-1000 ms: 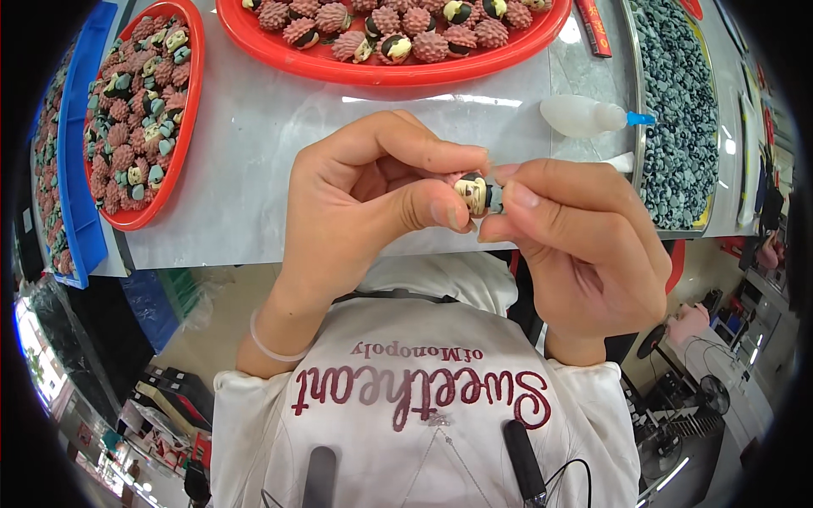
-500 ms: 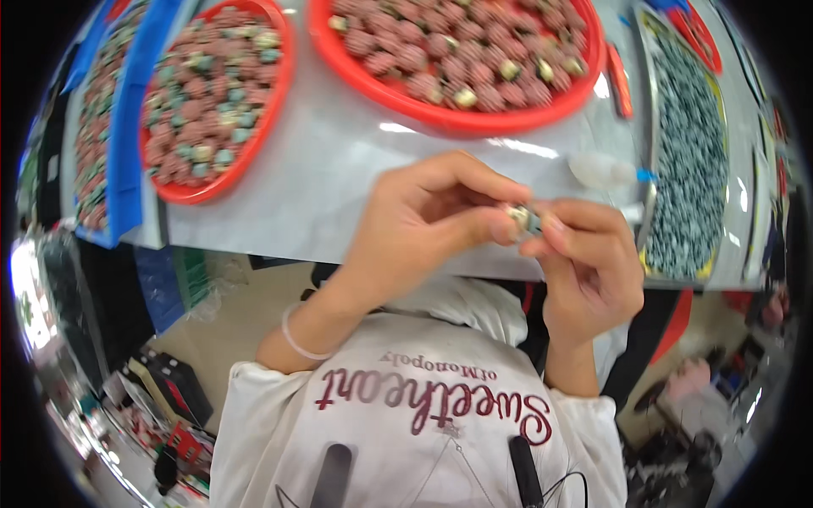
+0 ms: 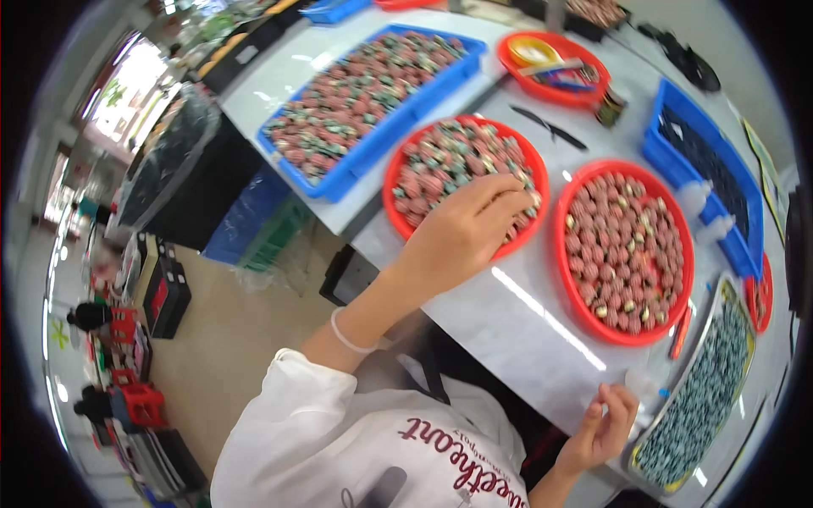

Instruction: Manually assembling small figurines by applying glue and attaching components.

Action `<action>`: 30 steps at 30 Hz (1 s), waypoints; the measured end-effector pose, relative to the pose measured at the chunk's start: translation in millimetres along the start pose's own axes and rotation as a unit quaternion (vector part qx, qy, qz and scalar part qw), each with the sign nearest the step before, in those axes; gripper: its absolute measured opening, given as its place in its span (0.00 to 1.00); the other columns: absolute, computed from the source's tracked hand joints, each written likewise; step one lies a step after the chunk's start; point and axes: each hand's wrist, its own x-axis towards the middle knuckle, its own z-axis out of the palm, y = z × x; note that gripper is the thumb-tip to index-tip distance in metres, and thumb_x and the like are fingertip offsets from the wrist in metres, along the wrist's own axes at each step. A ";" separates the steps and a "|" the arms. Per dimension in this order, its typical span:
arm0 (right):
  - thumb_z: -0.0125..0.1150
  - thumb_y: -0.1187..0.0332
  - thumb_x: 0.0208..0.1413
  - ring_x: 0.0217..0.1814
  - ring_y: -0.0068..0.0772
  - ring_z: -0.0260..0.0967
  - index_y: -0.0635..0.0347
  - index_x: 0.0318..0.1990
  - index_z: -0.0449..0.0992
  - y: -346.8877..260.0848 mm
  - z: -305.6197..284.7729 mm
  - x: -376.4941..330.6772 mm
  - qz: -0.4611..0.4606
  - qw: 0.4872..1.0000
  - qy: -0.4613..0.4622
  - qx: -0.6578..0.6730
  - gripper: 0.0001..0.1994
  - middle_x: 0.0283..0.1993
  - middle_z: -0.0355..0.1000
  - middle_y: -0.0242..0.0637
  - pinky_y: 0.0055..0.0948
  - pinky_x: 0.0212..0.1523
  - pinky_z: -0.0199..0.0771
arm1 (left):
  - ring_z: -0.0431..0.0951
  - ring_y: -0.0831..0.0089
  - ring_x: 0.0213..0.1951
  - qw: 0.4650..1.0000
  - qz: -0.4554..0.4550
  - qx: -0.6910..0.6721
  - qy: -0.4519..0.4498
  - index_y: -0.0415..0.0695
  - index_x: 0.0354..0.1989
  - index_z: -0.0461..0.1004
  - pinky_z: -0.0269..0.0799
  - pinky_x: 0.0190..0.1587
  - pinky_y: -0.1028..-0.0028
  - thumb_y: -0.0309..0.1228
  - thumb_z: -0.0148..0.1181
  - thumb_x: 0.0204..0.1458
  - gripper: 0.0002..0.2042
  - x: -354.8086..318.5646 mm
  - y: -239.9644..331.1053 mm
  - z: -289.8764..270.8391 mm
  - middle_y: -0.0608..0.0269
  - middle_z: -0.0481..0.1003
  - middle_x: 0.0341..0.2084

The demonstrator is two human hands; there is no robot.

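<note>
My left hand reaches over the near right part of a red basin of mixed pink and blue-green pieces. Its fingers are bent together and point down at the pieces; the tips are partly hidden, so I cannot make out what they hold. Close to the table's front edge, my right hand has its fingers curled in, with nothing visible between them. It is nearest a whitish translucent bottle with a blue tip. Another red basin holds ridged pink balls, a few with cream-coloured parts.
A blue tray of pink and blue-green pieces lies far left. At right stands a tray of small grey-blue pieces, with a red tool beside it. Behind are black tweezers, a red tool basin and a blue tray.
My view has swung left. My hands, together at a small cream and blue-green piece before, are apart; the left is over the mixed-piece basin. The small piece is no longer visible between them.
</note>
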 end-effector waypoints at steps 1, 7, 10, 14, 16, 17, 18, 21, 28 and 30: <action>0.58 0.68 0.54 0.37 0.33 0.62 0.69 0.37 0.73 -0.9 0.3 -1.6 0.012 1.000 -0.009 -0.012 0.10 0.38 0.65 0.42 0.25 0.35 0.63 | 0.73 0.63 0.45 1.000 0.000 0.019 0.014 0.40 0.38 0.73 0.69 0.46 0.70 0.18 0.58 0.43 0.12 1.6 -13.0 -4.5 0.60 0.71 0.43; 0.53 0.72 0.57 0.34 0.24 0.61 0.71 0.37 0.71 -5.6 4.5 -1.4 0.065 0.998 0.007 0.013 0.08 0.36 0.64 0.38 0.18 0.32 0.61 | 0.70 0.64 0.46 0.992 0.058 0.114 0.007 0.46 0.41 0.73 0.66 0.48 0.64 0.26 0.59 0.46 0.11 5.6 -35.0 -12.0 0.62 0.70 0.44; 0.53 0.76 0.56 0.36 0.34 0.67 0.69 0.36 0.74 -10.7 3.5 3.7 0.050 0.999 0.014 -0.017 0.05 0.35 0.71 0.39 0.29 0.42 0.68 | 0.67 0.64 0.52 0.988 0.041 0.149 0.003 0.48 0.44 0.72 0.60 0.55 0.60 0.34 0.57 0.50 0.13 8.6 -41.8 -2.7 0.61 0.69 0.48; 0.53 0.78 0.54 0.35 0.36 0.66 0.69 0.34 0.74 -10.9 2.1 6.4 0.046 0.998 0.000 -0.033 0.04 0.34 0.71 0.41 0.32 0.41 0.68 | 0.65 0.64 0.55 0.985 0.030 0.168 -0.022 0.50 0.45 0.72 0.55 0.59 0.59 0.39 0.56 0.51 0.14 6.7 -43.6 -0.2 0.61 0.68 0.49; 0.53 0.79 0.54 0.35 0.36 0.66 0.69 0.34 0.73 -10.6 1.9 6.5 0.038 0.998 -0.004 -0.040 0.03 0.34 0.71 0.42 0.32 0.41 0.68 | 0.66 0.64 0.55 0.985 0.030 0.167 -0.019 0.50 0.45 0.73 0.55 0.58 0.59 0.38 0.56 0.50 0.14 5.4 -44.4 -0.5 0.60 0.68 0.49; 0.53 0.79 0.54 0.35 0.36 0.66 0.69 0.33 0.73 -10.4 2.3 6.4 0.043 0.998 -0.002 -0.038 0.03 0.33 0.71 0.41 0.32 0.41 0.68 | 0.66 0.63 0.53 0.988 0.036 0.152 -0.011 0.49 0.43 0.73 0.56 0.58 0.59 0.38 0.56 0.50 0.13 4.2 -47.2 0.1 0.59 0.69 0.47; 0.54 0.79 0.53 0.34 0.36 0.66 0.69 0.33 0.73 -10.3 1.9 6.2 0.049 0.998 0.000 -0.037 0.03 0.33 0.71 0.41 0.32 0.41 0.68 | 0.67 0.63 0.52 0.990 0.041 0.137 -0.003 0.49 0.42 0.73 0.56 0.57 0.59 0.38 0.55 0.50 0.13 3.2 -47.8 0.6 0.58 0.69 0.45; 0.54 0.79 0.53 0.34 0.35 0.66 0.69 0.33 0.73 -12.1 1.4 7.3 0.042 0.998 -0.002 -0.051 0.03 0.32 0.70 0.40 0.31 0.40 0.68 | 0.67 0.61 0.50 0.991 0.035 0.130 0.008 0.47 0.40 0.73 0.59 0.54 0.60 0.36 0.57 0.48 0.12 2.3 -45.2 -1.4 0.55 0.68 0.45; 0.54 0.79 0.54 0.32 0.32 0.64 0.68 0.32 0.73 -11.6 1.1 6.9 0.062 0.997 -0.008 -0.042 0.02 0.30 0.69 0.37 0.29 0.37 0.67 | 0.67 0.58 0.48 0.992 0.047 0.116 0.026 0.46 0.38 0.73 0.62 0.52 0.60 0.36 0.58 0.46 0.11 2.8 -46.6 -2.9 0.55 0.67 0.45; 0.54 0.79 0.54 0.32 0.32 0.64 0.68 0.32 0.73 -10.9 0.6 7.0 0.068 0.997 -0.015 -0.035 0.02 0.30 0.69 0.37 0.28 0.37 0.67 | 0.67 0.59 0.47 0.991 0.051 0.124 0.028 0.46 0.37 0.73 0.62 0.51 0.61 0.36 0.59 0.46 0.11 2.9 -45.9 -4.0 0.56 0.67 0.43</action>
